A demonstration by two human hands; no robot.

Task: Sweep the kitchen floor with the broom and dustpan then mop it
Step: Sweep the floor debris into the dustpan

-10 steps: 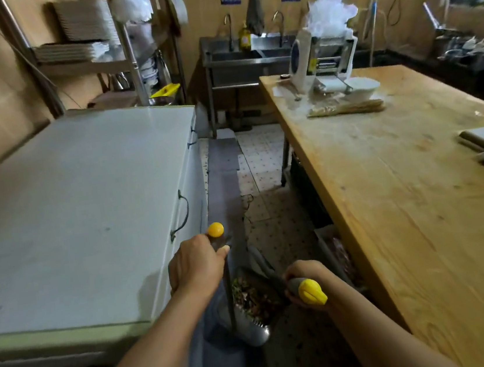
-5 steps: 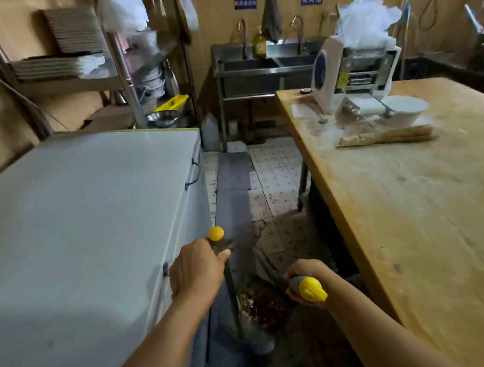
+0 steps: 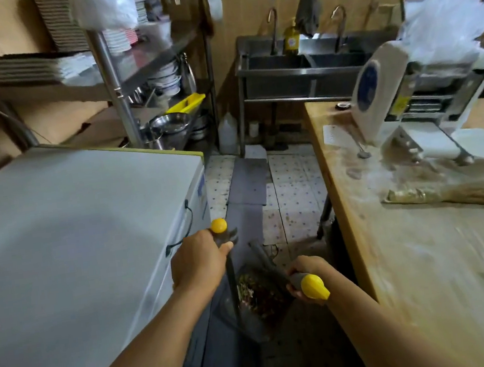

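- Hands: the left hand (image 3: 197, 262) is wrapped round a dark upright shaft just below its yellow knob; the right hand (image 3: 305, 276) grips a second grey handle just ahead of its yellow end cap (image 3: 313, 286). Fingers of both are clenched on their handles.
- Dustpan (image 3: 258, 300): hangs low between the two forearms, above the floor (image 3: 293, 189) in the aisle, loaded with brownish sweepings. Which shaft belongs to the broom and which to the pan cannot be told; the broom head is not visible.
- Surroundings: white chest freezer (image 3: 67, 235) close on the left, wooden counter (image 3: 428, 267) close on the right, steel sink (image 3: 305, 65) at the far end (a straw hand brush (image 3: 461, 193) lies on the counter, apart from this work).
- Handling, as judged: both tools look light, stiff plastic and metal, easily carried one per hand. The load is the weak point; loose scraps would spill if the pan tips forward or knocks the freezer.
- Grip advice: hold high on the shaft, as now, and keep the pan level.
- Stage, as judged: sweepings collected, emptying and mopping not yet done.
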